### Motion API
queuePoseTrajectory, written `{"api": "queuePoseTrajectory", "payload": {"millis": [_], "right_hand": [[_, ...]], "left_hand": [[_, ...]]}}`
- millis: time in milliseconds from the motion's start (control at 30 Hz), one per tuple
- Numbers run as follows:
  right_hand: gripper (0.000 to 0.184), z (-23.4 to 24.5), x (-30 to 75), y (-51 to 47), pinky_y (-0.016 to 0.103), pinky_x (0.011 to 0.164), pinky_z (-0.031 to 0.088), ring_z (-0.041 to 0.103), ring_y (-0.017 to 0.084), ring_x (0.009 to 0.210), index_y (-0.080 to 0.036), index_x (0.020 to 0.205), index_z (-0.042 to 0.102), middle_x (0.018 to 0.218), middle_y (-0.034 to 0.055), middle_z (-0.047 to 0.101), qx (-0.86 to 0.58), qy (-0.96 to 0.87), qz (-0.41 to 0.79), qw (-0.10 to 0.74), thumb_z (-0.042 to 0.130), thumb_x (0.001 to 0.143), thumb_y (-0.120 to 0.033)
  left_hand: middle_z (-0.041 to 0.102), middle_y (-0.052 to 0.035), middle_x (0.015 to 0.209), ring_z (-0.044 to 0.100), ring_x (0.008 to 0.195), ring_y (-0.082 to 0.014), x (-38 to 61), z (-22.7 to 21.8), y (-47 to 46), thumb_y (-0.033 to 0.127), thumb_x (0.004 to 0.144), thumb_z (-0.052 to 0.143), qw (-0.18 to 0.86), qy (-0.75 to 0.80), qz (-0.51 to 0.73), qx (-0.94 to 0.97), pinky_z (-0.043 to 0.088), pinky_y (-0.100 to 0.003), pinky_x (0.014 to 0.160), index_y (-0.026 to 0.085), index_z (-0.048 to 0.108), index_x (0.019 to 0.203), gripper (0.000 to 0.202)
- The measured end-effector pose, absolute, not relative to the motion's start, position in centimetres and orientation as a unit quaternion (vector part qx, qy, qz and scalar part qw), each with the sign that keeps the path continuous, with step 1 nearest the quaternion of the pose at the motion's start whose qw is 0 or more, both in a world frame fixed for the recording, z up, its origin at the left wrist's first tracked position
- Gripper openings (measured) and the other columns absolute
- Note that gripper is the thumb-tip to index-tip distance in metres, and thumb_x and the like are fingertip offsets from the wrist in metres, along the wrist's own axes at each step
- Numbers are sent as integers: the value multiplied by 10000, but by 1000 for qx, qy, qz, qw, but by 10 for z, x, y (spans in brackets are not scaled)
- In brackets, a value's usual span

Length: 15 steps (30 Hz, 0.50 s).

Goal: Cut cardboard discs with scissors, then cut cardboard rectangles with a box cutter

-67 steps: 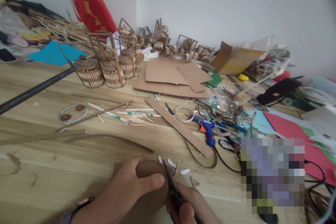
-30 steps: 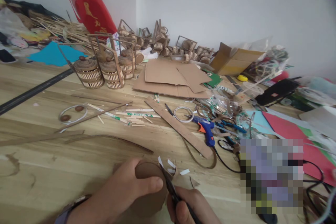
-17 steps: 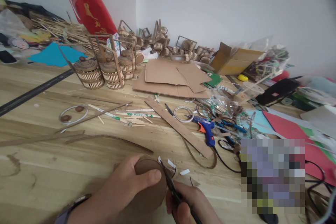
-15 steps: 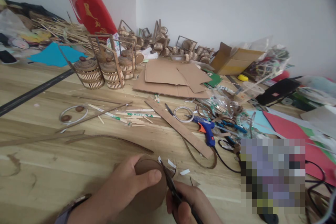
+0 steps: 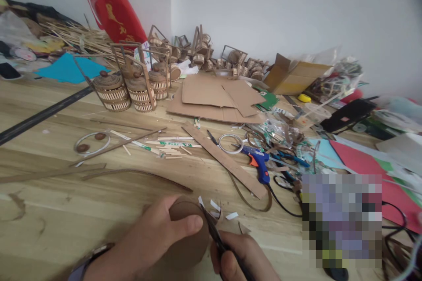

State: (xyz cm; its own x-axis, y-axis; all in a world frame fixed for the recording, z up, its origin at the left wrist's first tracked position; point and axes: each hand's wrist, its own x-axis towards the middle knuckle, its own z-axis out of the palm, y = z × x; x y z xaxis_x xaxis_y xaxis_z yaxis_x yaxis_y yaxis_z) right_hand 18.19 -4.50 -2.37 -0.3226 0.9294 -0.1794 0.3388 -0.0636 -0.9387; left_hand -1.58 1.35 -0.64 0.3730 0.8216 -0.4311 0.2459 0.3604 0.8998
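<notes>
At the lower middle, my left hand (image 5: 165, 232) grips a rounded piece of brown cardboard (image 5: 189, 246), thumb lying flat on top and fingers underneath. My right hand (image 5: 239, 250) is closed around a pair of dark scissors (image 5: 212, 228). Their blades lie along the cardboard's right edge, tips pointing up and away from me. Small white paper scraps (image 5: 216, 205) and thin cardboard offcuts lie just beyond the scissors. A thin curved cardboard strip (image 5: 141, 173) rests ahead of my left hand.
A blue glue gun (image 5: 262, 164) with its black cord lies to the right, beside a long cardboard strip (image 5: 224, 158). Cardboard sheets (image 5: 211, 92) are stacked behind. Small lidded baskets (image 5: 110, 92) with tall handles stand at left. A cardboard box (image 5: 293, 74) sits at the back.
The scissors have shifted slightly against the cardboard's edge, with my right hand moving a little. My left hand and the cardboard look nearly unchanged.
</notes>
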Motion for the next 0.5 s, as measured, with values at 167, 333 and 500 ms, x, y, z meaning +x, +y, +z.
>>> {"api": "queuePoseTrajectory", "payload": {"millis": [167,333,500], "right_hand": [[769,-23,185,-45,259,486,178,331,102,514,-202,619,433,543,-44,348,-509,-629,517,279,300,814,-934],[785,-28,188,-45,252,475,168,336,97,506,-192,593,424,529,-42,344,-510,-633,517,266,330,790,-946],[766,-39,189,-45,253,464,162,323,99,497,-198,597,432,528,-41,348,-501,-636,517,278,328,811,-926]], "left_hand": [[809,8,1077,689,1097,-302,-18,-6,13,480,744,727,659,502,216,517,522,-362,950,273,758,1041,363],[804,-23,1098,668,1141,-344,-19,-7,15,515,698,736,650,524,201,511,509,-420,980,251,747,1084,467],[787,-27,1167,660,1166,-336,-21,-8,18,517,695,751,648,520,209,515,494,-419,1015,262,735,1145,518]]}}
